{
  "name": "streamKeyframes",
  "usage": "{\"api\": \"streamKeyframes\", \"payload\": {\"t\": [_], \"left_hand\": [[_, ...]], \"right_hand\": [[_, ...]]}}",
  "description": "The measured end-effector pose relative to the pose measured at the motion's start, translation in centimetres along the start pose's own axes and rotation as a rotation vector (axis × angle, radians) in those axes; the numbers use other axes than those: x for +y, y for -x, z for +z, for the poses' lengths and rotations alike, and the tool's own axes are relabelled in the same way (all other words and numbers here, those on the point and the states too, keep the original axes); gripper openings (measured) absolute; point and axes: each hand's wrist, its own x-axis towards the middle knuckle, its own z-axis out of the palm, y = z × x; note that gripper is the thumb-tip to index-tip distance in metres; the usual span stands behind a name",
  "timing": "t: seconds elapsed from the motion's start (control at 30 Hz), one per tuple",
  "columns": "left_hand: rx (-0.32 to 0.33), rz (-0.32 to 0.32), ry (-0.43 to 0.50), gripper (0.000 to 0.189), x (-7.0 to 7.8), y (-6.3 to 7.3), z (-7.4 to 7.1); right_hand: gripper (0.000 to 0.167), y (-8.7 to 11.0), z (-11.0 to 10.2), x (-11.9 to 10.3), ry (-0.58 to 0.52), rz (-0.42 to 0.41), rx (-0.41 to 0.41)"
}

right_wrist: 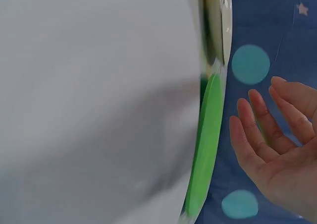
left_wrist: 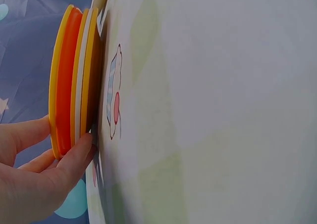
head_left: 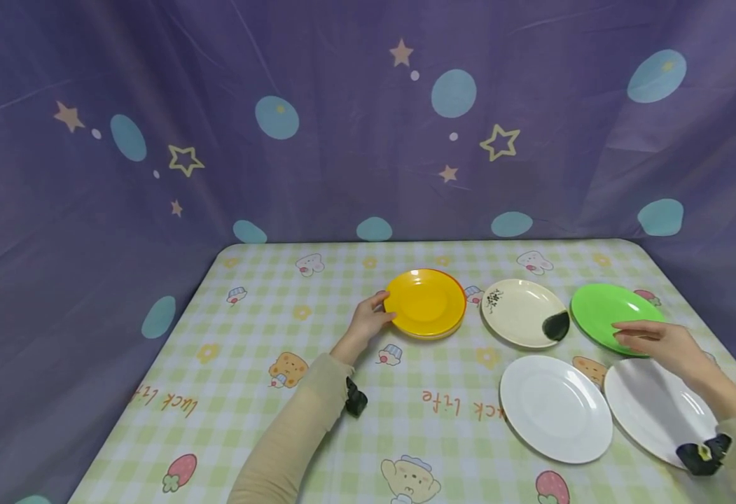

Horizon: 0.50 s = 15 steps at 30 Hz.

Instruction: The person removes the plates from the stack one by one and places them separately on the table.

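Note:
My left hand grips the near-left rim of a stack of plates, yellow on top. Edge-on in the left wrist view, the stack shows yellow, orange-red and white layers, with fingers on both its upper and lower sides. Over the near-right part of a green plate hovers my right hand. Its fingers are relaxed and spread, holding nothing; a gap separates it from the green plate in the right wrist view.
Between the stack and the green plate lies a cream plate with a dark patch and a floral print. Two white plates lie nearer, one left of the other, under my right forearm. A checked cloth covers the table; a purple curtain hangs behind.

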Motion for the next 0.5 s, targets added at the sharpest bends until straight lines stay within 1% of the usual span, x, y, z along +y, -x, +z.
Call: {"api": "streamKeyframes", "payload": {"t": [0.03,0.13,0.2,0.27,0.37,0.5], "left_hand": [[0.000,0.000,0.000,0.050,0.0,0.0,0.0],[0.001,-0.002,0.005,0.050,-0.1,-0.1,0.0],[0.001,-0.001,0.013,0.050,-0.1,-0.1,0.0],[-0.002,0.002,0.020,0.050,-0.2,-0.1,0.0],[-0.006,0.006,0.023,0.050,-0.2,-0.1,0.0],[-0.012,0.013,0.025,0.051,-0.3,-0.1,0.0]], "right_hand": [[0.027,-0.1,0.3,-0.5,-0.018,-0.015,-0.012],[0.032,-0.7,1.6,-2.1,-0.055,-0.059,-0.027],[0.041,-1.1,2.5,-3.2,-0.036,-0.085,-0.036],[0.045,-1.7,3.5,-4.3,-0.030,-0.102,-0.052],[0.045,-2.7,4.9,-5.8,-0.035,-0.124,-0.089],[0.042,-4.0,6.7,-7.5,-0.071,-0.151,-0.137]]}}
